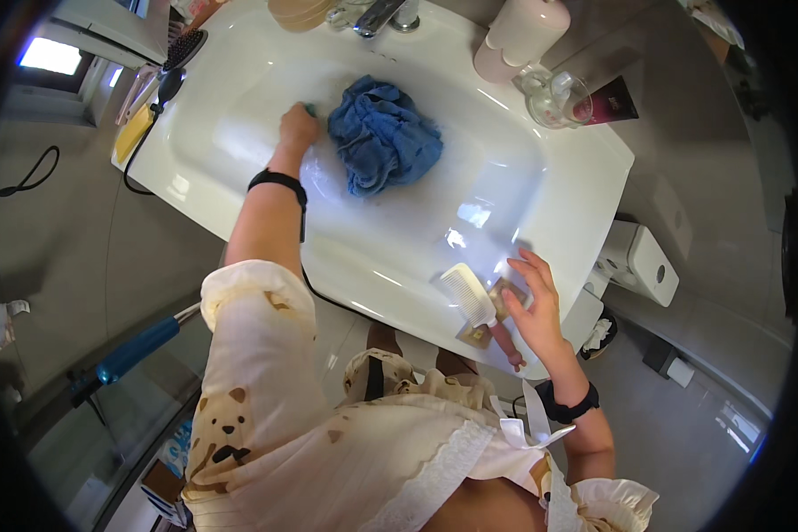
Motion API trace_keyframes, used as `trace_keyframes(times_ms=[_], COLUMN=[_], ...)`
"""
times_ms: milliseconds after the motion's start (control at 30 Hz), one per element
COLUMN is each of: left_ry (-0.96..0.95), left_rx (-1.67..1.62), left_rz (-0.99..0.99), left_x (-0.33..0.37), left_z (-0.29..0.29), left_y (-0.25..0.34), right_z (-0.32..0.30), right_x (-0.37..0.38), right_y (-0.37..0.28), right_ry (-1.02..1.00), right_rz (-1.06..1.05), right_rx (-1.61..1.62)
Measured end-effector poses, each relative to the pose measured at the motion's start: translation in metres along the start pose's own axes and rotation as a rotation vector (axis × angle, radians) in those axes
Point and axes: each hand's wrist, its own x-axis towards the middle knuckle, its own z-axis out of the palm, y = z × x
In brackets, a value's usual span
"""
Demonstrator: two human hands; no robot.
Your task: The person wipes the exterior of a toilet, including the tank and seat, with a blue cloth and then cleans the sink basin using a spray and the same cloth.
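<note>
Inside the white sink (pixel 239 84), my left hand (pixel 298 129) is closed near the left side of the basin. A bit of something green (pixel 310 109) shows at its fingers, too small to name. Just to the right lies a crumpled wet blue cloth (pixel 384 137), apart from the hand. My right hand (pixel 537 300) hovers at the front right rim with fingers spread, holding nothing. Beside it a white comb (pixel 470 297) with a brownish-pink handle rests on the rim, across small tan flat packets (pixel 505 297) partly hidden by it and the hand.
A chrome faucet (pixel 379 16) stands at the back. Back right are a pink-white pump bottle (pixel 521 40), a clear glass (pixel 559 99) and a dark red tube (pixel 614 101). A black hairbrush (pixel 184 50) and a black cord (pixel 133 168) sit along the left rim.
</note>
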Motion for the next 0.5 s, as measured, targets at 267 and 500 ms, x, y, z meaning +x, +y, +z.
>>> trace_keyframes(times_ms=[267, 500], left_ry=[-0.051, -0.103], left_rx=[-0.877, -0.710], left_rz=[-0.400, -0.085], left_x=[-0.010, -0.017], left_z=[-0.048, -0.017], left_y=[0.036, 0.048], right_z=[-0.008, -0.009], right_x=[0.007, 0.002], right_y=[-0.006, -0.009], right_ry=[0.052, 0.087], right_rz=[0.045, -0.064], right_rx=[0.093, 0.042])
